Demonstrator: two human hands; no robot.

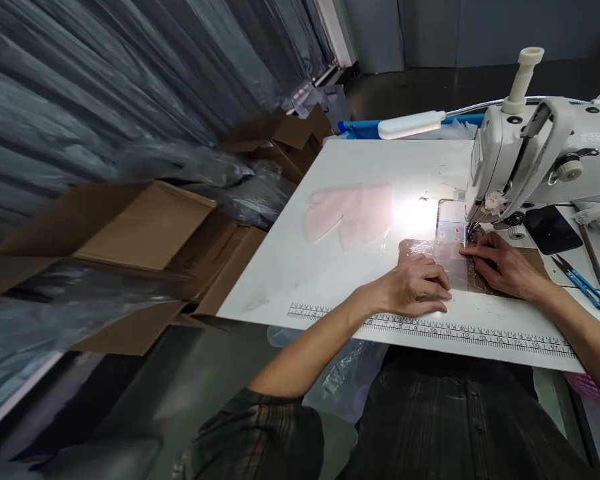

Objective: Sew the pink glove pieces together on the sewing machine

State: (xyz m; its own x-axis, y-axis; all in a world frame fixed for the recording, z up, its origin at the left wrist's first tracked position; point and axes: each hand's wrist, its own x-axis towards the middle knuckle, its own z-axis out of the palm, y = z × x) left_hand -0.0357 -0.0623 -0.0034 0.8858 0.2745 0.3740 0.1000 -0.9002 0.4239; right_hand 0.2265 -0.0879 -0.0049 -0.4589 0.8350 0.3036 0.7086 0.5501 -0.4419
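My left hand (420, 287) lies on a clear plastic piece (433, 251) left of the needle, its fingers loosely bent over the sheet. My right hand (505, 267) presses on a flat brown piece (536, 260) just in front of the presser foot, index finger stretched toward the plastic and the other fingers apart. The plastic partly overlaps the brown piece; where they join is unclear under my hands. Above them stands the head of a white sewing machine (495, 153). Neither hand grasps anything.
Pale pink translucent pieces (353, 213) lie on the white table (275, 280). Blue thread snips (583, 283) and a black phone (553, 229) are at right. A printed ruler (445, 331) runs along the near edge. Open cardboard boxes (145, 223) stand left; a lamp (413, 125) lights the table.
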